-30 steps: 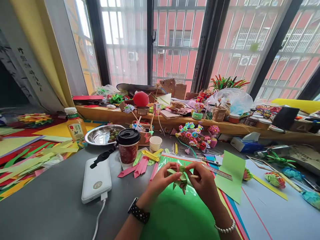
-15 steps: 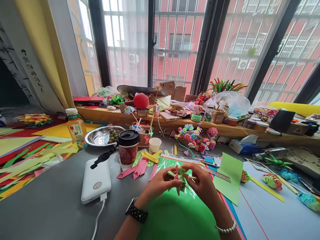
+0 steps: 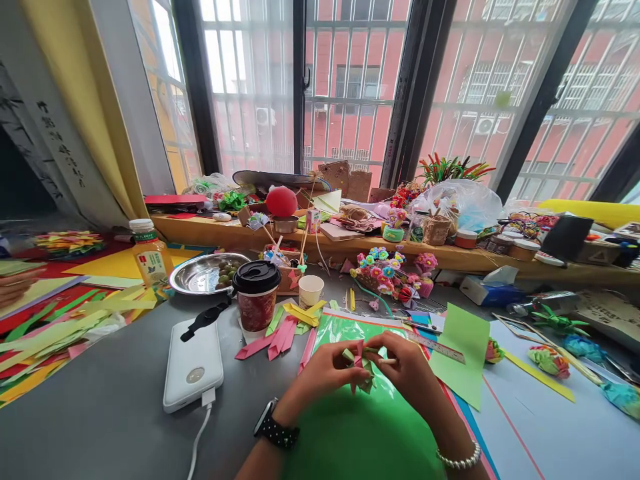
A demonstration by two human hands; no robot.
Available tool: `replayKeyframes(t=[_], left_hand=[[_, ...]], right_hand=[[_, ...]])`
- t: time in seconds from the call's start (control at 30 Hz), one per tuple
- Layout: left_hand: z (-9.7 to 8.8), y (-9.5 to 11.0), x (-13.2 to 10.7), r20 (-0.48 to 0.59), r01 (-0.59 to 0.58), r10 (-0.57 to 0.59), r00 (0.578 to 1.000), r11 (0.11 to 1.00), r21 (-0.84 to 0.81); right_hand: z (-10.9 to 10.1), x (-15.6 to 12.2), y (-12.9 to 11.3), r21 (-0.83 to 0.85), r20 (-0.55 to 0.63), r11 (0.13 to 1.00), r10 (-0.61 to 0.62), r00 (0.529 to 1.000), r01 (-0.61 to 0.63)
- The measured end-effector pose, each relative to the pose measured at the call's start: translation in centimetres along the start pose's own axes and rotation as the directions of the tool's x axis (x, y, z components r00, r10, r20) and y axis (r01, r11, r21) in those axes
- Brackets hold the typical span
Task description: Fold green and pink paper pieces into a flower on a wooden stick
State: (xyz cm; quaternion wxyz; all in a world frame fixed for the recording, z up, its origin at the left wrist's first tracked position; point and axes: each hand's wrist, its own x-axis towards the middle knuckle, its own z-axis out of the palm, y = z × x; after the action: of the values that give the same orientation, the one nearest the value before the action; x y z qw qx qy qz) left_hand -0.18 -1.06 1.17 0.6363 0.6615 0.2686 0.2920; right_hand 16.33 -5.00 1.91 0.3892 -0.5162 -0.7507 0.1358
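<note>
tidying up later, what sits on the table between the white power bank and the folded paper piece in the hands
In the head view, between the power bank and the folded paper piece: bare grey table, then the left hand. Pink paper strips lie just behind.

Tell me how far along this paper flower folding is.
Done: finished paper flowers lie at the right. In hand: left hand and right hand pinch a green-and-pink folded paper piece. Left: folded pink and yellow strips by the coffee cup lie unused.

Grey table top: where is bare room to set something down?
The grey table top is bare in front of the white power bank, right of the paper strips. Crowded: around the lidded coffee cup, and the blue sheet beside the hands holds paper flowers.
</note>
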Motion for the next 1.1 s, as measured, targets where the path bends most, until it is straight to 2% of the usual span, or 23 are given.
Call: replayKeyframes(t=[0.2, 0.33, 0.47, 0.67, 0.8, 0.9, 1.0, 1.1], left_hand=[[0.0, 0.0, 0.1, -0.078, 0.015, -0.005, 0.997, 0.993, 0.12], [0.0, 0.1, 0.0, -0.053, -0.03, 0.041, 0.998, 0.98, 0.198], [0.1, 0.3, -0.1, -0.023, -0.036, 0.041, 0.999, 0.98, 0.195], [0.2, 0.5, -0.2, -0.065, -0.012, 0.024, 0.998, 0.985, 0.17], [0.1, 0.4, -0.1, -0.072, -0.023, 0.035, 0.997, 0.987, 0.16], [-0.3, 0.3, -0.1, -0.043, -0.032, 0.036, 0.998, 0.995, 0.092], [-0.8, 0.5, -0.1, 0.02, -0.027, 0.029, 0.999, 0.997, -0.065], [-1.2, 0.6, -0.1, -0.001, 0.037, -0.037, 0.999, 0.99, -0.139]], right_hand=[[0.2, -0.2, 0.1, -0.041, -0.011, 0.999, 0.002, 1.0, -0.002], [-0.2, -0.1, 0.1, -0.045, 0.041, 0.999, 0.008, 0.999, -0.007], [-0.3, -0.1, -0.2, -0.1, 0.029, 0.995, -0.006, 1.0, 0.009], [0.2, -0.1, -0.5, -0.21, -0.012, 0.976, -0.057, 0.998, 0.054], [0.1, -0.2, -0.3, -0.135, -0.006, 0.99, -0.047, 0.999, 0.046], [-0.2, -0.3, -0.2, -0.056, 0.005, 0.998, -0.028, 1.0, 0.028], [-0.4, -0.3, -0.3, 0.003, -0.036, 0.998, -0.057, 0.998, 0.057], [-0.4, -0.3, -0.5, 0.014, -0.066, 0.993, -0.12, 0.991, 0.121]])
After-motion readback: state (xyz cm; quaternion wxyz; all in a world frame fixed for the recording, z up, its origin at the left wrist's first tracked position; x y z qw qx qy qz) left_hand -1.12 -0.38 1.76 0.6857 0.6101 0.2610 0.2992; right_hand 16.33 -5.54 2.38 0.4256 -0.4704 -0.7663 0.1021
